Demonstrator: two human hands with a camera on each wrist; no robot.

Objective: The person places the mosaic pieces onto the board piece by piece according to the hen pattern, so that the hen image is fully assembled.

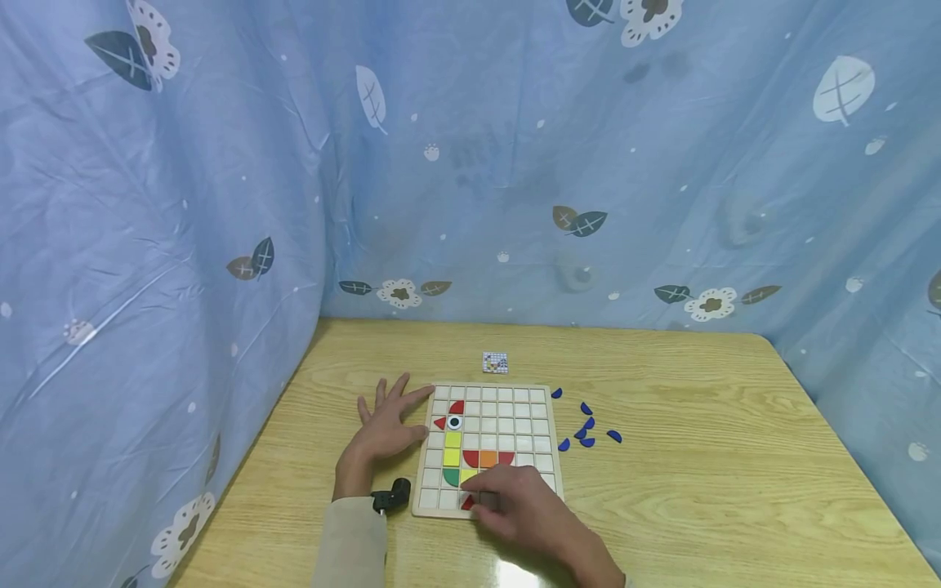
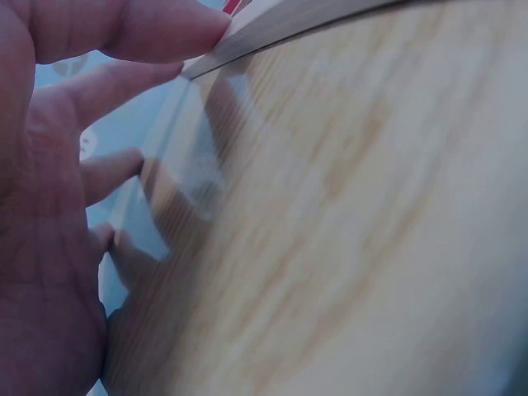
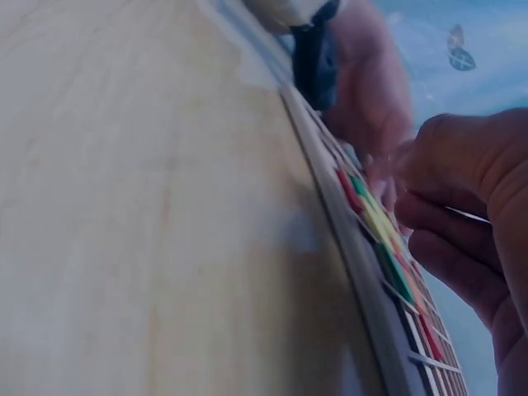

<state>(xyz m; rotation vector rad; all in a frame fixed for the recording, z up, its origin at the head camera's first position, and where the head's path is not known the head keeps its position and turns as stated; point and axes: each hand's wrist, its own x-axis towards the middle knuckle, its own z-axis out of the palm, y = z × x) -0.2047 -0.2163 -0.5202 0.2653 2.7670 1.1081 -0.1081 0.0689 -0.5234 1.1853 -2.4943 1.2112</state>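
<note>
A wooden grid board [image 1: 524, 411] lies on the table, with a bird-like figure of flat coloured pieces in its cells. My left hand [image 1: 384, 429] is spread at the board's left side, thumb and index fingertips touching the board edge [image 2: 280, 26]. My right hand [image 1: 518, 500] reaches over the lower cells. Its index fingertip is at a yellow piece [image 1: 468, 474], and the thumb tip is beside a red triangle [image 1: 467, 503] in the bottom row. A green quarter-round [image 1: 452, 477] sits to the left. The palm hides some lower cells.
Several blue half-round pieces [image 1: 586, 407] lie loose right of the board. A small printed card [image 1: 495, 363] is behind it. A blue patterned curtain [image 1: 470, 163] surrounds the back and sides. A black wrist camera [image 1: 397, 494] is strapped to the left wrist.
</note>
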